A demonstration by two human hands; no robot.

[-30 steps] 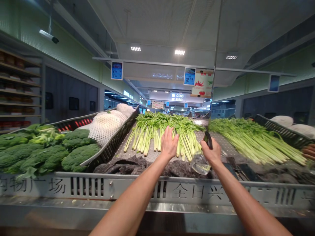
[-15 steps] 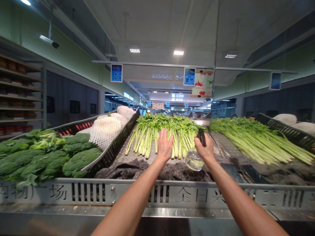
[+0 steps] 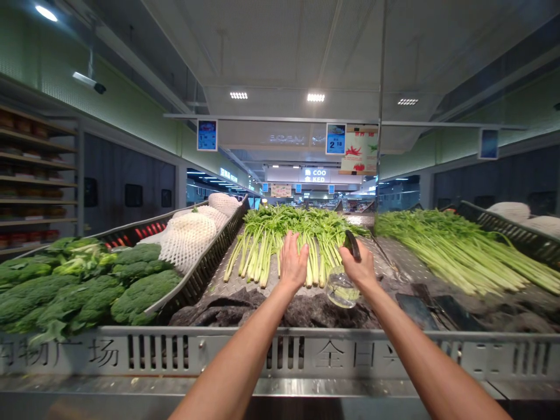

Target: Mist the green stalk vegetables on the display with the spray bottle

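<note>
A spread of celery [image 3: 262, 251] lies on the sloping display board [image 3: 236, 283], leaves to the back and cut ends toward me. Over its stalks my left hand [image 3: 293, 261] is stretched out with nothing in it; whether it touches them I cannot tell. My right hand [image 3: 359, 263] grips a spray bottle by its neck. The bottle has a black spray head [image 3: 352, 245] and a clear round body [image 3: 342, 289] with liquid inside. It is held in front of the celery's right side, above a dark crumpled cloth [image 3: 254, 306].
Broccoli [image 3: 61, 291] and net-wrapped produce [image 3: 188, 236] fill the crates on the left. A grey slotted rail [image 3: 227, 356] runs along the front. On the right a mirror [image 3: 437, 192] reflects the celery. A dark phone-like slab [image 3: 416, 311] lies beside it. Price signs [image 3: 336, 139] hang overhead.
My right hand has moved left with the spray bottle, closer to my left hand. My left hand has shifted slightly left, still stretched out. The camera view has tilted up a little.
</note>
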